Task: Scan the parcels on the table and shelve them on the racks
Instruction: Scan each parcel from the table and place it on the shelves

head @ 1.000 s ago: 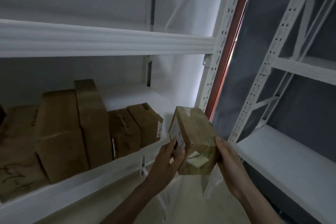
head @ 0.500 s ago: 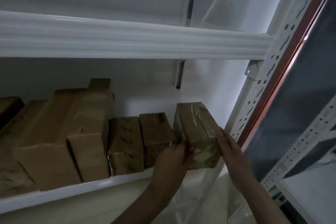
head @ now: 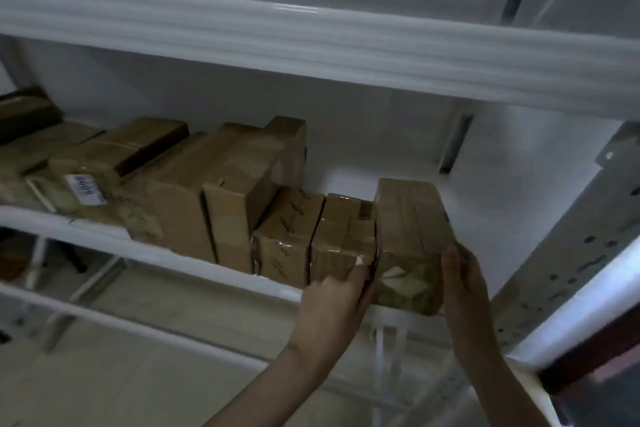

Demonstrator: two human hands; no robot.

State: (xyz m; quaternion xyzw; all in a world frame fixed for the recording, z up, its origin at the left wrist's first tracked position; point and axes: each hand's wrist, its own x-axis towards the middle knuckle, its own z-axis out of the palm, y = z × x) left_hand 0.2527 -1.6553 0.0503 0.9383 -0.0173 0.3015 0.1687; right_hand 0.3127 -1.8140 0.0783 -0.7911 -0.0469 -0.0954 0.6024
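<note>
Two hands bracket one taped cardboard parcel at the right end of the rack shelf, where it stands upright against the row of shelved boxes, likely to close the gap. Left hand curls round its left front edge, gripping; right hand lies flat with straight fingers pressing its right face.
</note>
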